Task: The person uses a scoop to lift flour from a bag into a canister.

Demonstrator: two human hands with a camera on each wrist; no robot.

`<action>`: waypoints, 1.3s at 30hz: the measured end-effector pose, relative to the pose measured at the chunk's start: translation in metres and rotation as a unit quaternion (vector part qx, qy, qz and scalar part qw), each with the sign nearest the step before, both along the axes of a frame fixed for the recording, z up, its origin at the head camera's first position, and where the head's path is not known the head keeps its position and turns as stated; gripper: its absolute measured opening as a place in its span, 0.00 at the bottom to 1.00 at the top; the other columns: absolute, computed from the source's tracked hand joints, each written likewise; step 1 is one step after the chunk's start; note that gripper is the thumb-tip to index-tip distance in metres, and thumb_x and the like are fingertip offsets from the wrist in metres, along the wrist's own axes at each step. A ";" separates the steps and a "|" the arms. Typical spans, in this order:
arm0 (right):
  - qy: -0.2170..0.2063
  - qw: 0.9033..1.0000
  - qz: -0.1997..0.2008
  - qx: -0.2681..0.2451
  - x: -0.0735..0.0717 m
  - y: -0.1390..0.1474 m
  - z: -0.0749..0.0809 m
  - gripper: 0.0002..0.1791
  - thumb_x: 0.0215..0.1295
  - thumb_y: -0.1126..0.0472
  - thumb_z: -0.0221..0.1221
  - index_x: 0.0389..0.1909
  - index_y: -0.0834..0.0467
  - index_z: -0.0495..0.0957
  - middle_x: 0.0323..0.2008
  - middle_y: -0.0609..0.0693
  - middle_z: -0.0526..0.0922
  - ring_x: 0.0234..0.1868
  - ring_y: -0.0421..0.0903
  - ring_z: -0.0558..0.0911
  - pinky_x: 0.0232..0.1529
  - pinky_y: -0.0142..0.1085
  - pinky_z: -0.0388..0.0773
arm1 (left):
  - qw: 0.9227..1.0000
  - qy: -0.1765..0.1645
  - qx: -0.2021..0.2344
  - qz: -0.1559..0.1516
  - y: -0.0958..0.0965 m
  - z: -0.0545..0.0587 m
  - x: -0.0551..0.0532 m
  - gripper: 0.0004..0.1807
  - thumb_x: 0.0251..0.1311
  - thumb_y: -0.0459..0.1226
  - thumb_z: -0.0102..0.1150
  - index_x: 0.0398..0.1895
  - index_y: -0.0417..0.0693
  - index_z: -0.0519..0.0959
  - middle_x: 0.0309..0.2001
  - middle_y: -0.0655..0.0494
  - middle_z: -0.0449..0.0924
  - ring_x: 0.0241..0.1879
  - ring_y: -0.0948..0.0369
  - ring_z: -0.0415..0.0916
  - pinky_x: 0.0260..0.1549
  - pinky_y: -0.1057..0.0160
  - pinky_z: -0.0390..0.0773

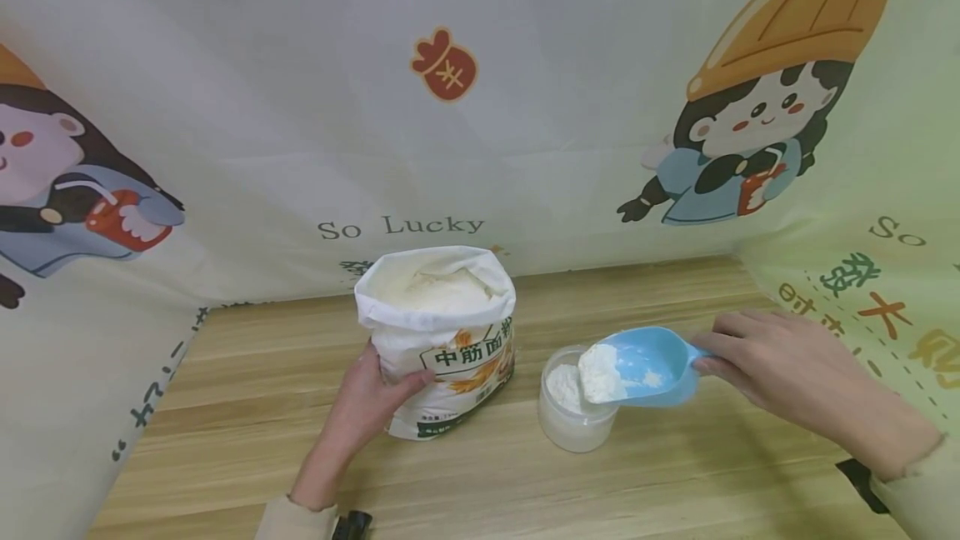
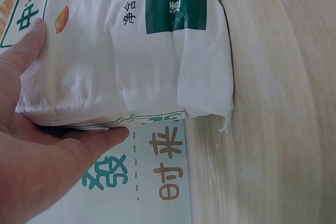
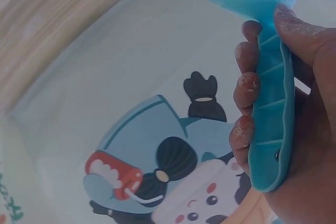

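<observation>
An open-topped white bag of flour (image 1: 442, 357) stands on the table, flour visible inside its folded rim. My left hand (image 1: 378, 390) grips the bag's left side, thumb on the printed front; the left wrist view shows fingers around the side of the bag (image 2: 105, 72). In my right hand (image 1: 795, 373) is a blue scoop (image 1: 652, 365), its handle (image 3: 272, 108) wrapped by powdery fingers in the right wrist view. The scoop tilts left over a clear round jar (image 1: 577, 432), with flour (image 1: 600, 373) at its lip. White flour also fills much of the jar.
The wooden table (image 1: 240, 415) runs back to a printed cloth backdrop (image 1: 285, 107), which also rises at left and right. A small black object (image 1: 352, 525) lies by the left sleeve at the near edge.
</observation>
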State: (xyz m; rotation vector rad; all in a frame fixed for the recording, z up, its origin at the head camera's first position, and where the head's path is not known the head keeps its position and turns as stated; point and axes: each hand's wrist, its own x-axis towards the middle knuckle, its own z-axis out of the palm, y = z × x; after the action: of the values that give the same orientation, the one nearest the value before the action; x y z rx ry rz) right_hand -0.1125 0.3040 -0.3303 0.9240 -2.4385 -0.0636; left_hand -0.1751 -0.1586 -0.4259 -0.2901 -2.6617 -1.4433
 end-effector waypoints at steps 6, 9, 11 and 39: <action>0.000 1.000 0.002 0.022 -0.004 -0.008 0.009 0.45 0.78 0.33 0.25 0.42 0.53 0.90 0.28 0.39 0.77 0.29 0.43 0.79 0.26 0.41 0.77 | 1.000 -0.003 0.003 -0.001 0.000 0.000 0.000 0.40 0.59 0.41 0.76 0.69 0.38 0.65 0.62 0.37 0.77 0.64 0.41 0.74 0.63 0.37 0.73; -0.010 0.999 0.000 0.038 -0.005 -0.012 0.014 0.39 0.80 0.34 0.33 0.42 0.52 0.89 0.29 0.42 0.78 0.30 0.45 0.80 0.28 0.44 0.79 | 1.000 -0.003 0.003 -0.001 0.000 0.000 0.000 0.40 0.59 0.40 0.76 0.69 0.38 0.65 0.62 0.37 0.77 0.64 0.40 0.74 0.63 0.37 0.73; -0.019 0.999 -0.005 0.050 -0.006 -0.016 0.017 0.26 0.79 0.38 0.50 0.42 0.52 0.89 0.30 0.42 0.79 0.31 0.46 0.81 0.29 0.45 0.80 | 1.000 -0.004 0.004 -0.001 0.000 0.000 0.000 0.40 0.59 0.40 0.76 0.69 0.38 0.65 0.62 0.37 0.77 0.63 0.40 0.74 0.63 0.37 0.73; 0.022 0.985 -0.021 0.172 -0.007 -0.061 0.045 0.12 0.51 0.49 0.79 0.30 0.49 0.87 0.23 0.42 0.73 0.25 0.43 0.74 0.23 0.35 0.69 | 1.000 -0.010 0.012 -0.003 0.001 0.002 0.000 0.39 0.60 0.39 0.75 0.69 0.39 0.65 0.62 0.38 0.78 0.63 0.41 0.75 0.62 0.38 0.74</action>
State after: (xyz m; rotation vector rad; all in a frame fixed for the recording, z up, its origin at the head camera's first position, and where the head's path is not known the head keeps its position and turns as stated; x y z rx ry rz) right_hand -0.1192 0.2428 -0.2857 1.0025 -2.4478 -0.5283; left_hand -0.1748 -0.1578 -0.4242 -0.2836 -2.6596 -1.4866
